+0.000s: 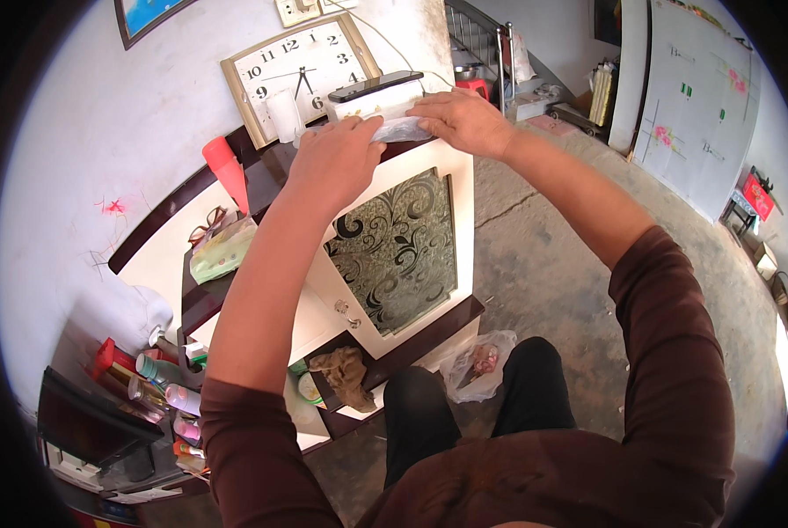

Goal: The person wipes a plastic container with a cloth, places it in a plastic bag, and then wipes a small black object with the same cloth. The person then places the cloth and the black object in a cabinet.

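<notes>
My left hand [338, 158] and my right hand [463, 122] both rest on a translucent plastic bag [402, 130] on the dark cabinet top. Right behind the bag is a white box [381, 102], and a black smartphone [375, 86] lies on it. A white cylindrical object [284, 115] stands to the left of the box. Behind these, a rectangular wall clock [301, 66] leans at the wall. My fingers hide part of the bag, and whether they pinch it is hard to see.
Left of my arm are a red cone-shaped object [226, 168], eyeglasses [207, 226] and a green soft pack [224, 252]. Bottles [181, 398] crowd a lower shelf. A brown cloth [346, 377] hangs by the cabinet's base. Near my knees, a plastic bag [463, 376] lies on the floor.
</notes>
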Available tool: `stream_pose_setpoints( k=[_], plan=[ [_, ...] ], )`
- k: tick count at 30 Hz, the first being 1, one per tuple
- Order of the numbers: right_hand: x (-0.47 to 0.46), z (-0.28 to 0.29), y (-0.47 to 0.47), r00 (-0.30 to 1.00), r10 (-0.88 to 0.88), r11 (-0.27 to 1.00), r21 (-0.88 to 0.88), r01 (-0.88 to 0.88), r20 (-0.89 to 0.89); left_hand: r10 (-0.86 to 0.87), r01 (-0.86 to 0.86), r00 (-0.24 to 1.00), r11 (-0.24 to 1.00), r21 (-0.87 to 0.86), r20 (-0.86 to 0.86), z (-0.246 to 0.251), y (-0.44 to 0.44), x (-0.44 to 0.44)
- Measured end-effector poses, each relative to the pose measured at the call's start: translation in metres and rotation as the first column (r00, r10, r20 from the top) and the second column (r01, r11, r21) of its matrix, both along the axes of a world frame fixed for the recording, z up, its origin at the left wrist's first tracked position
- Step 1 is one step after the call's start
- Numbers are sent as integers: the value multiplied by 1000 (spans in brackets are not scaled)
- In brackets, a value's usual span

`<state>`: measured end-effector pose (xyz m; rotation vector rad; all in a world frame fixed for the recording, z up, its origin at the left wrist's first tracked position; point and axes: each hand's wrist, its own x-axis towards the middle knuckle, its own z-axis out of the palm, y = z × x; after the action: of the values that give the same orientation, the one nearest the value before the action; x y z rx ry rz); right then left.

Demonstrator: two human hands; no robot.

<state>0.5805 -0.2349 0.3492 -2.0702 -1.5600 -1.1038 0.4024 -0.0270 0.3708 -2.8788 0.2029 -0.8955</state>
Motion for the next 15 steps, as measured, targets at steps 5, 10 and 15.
stream_pose_setpoints(
  k=[5,10,15],
  plan=[
    [22,-2,-2,968,41,999,-11,-45,-246,-8,4,998,998,55,67,-21,11,-7],
    [28,-7,-4,949,-11,1000,-12,8,-314,63,-66,997,994,84,34,-19,3,-4],
    [30,-11,-3,951,-67,995,52,87,-303,182,-175,982,978,114,-54,-14,-8,-3]
  ],
)
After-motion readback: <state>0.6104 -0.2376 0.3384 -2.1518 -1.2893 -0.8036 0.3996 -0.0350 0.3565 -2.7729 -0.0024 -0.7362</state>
